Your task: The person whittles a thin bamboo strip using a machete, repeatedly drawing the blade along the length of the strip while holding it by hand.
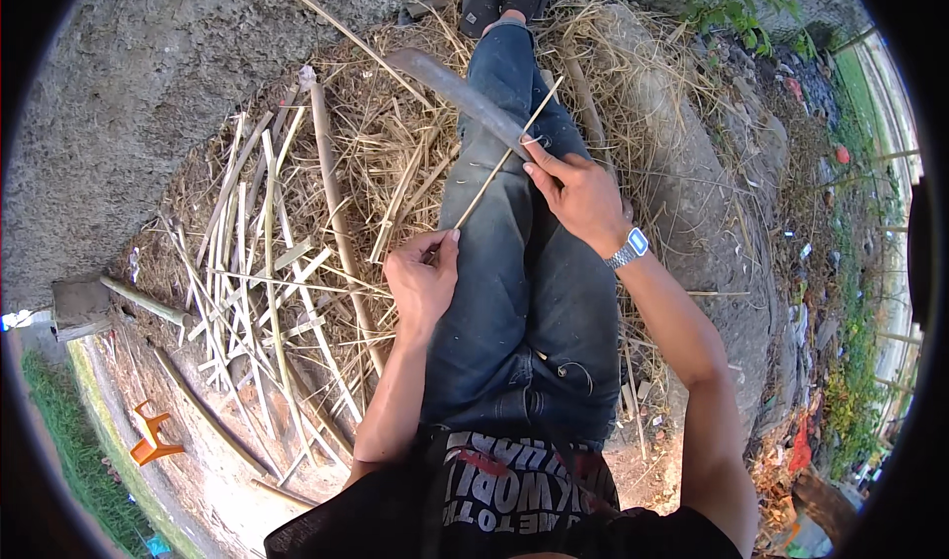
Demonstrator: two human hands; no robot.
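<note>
I sit on the ground with my legs in blue jeans [524, 292] stretched forward. My left hand [422, 277] pinches the near end of a thin bamboo sliver [494, 169] that slants up to the right over my thigh. My right hand [576, 191] grips the handle of a long curved knife [457, 92], whose grey blade points up and left and crosses the sliver near my fingers. A silver wristwatch [628, 250] is on my right wrist.
A heap of split bamboo strips [267, 262] and dry straw lies to my left. A long bamboo pole [341, 223] runs through it. A grey concrete wall [148, 55] rises behind. An orange plastic object [153, 435] lies lower left. Litter and weeds line the right side.
</note>
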